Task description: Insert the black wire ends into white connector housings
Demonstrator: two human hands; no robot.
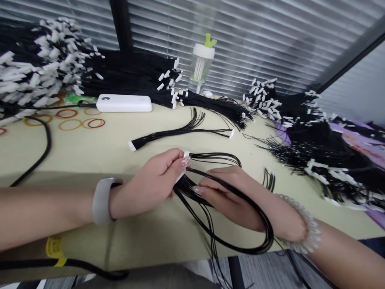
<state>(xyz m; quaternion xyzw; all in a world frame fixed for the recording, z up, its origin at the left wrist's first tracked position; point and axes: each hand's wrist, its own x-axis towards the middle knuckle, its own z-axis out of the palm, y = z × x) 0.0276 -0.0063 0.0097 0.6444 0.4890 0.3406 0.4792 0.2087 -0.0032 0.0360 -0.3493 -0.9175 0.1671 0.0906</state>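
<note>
White plastic connector (184, 164) pinched between thumb and fingertips of the left hand (147, 180), that hand almost closed, a pale grey wristband (102, 200) just behind it. Right hand (231, 196) half open and palm down, fingers together among the connector's black wires (192, 188), a long wire loop (266, 237) lying across its back; any real grip on those strands impossible to tell from this view. Beaded bracelet (296, 224) around that wrist. Best handling for a bundle like this: a firm pinch on the connector's body, never on the strands, with the wires left slack and combed apart gently, no tugging at the point where they enter the plastic. Connector and bundle held between the hands, above the beige worktop (75, 152), the loop reaching toward its near edge. Just beyond the fingertips, a second wire harness (180, 134) lying flat, white connectors at both ends, and a small tuft of loose black wire ends (269, 180) right of the hands. Farther out, heaps of black harnesses with white connectors (45, 68) at the left and more (315, 156) at the right, then a white power bank (124, 103) and a clear bottle (200, 68) against slatted blinds (240, 40).
</note>
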